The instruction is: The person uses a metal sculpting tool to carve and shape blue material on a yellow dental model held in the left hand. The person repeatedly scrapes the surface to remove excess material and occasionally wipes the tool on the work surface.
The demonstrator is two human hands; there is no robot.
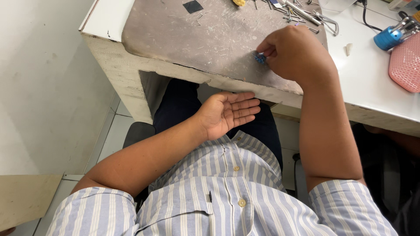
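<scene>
My right hand (294, 51) rests on the grey work mat (201, 35) near the table's front edge. Its fingertips pinch a small blue object (260, 57) that lies on the mat. My left hand (228, 112) hangs below the table edge, over my lap, palm up and flat, fingers stretched out together, with nothing in it. The two hands are apart, the left one lower and nearer to my striped shirt.
Metal hand tools and tweezers (306, 15) lie at the mat's far edge, with a small black square (193, 6) and a yellow bit (239, 2). On the white table (372, 83) to the right stand a blue holder (387, 38), a pink mesh object (406, 63) and a black cable (366, 19).
</scene>
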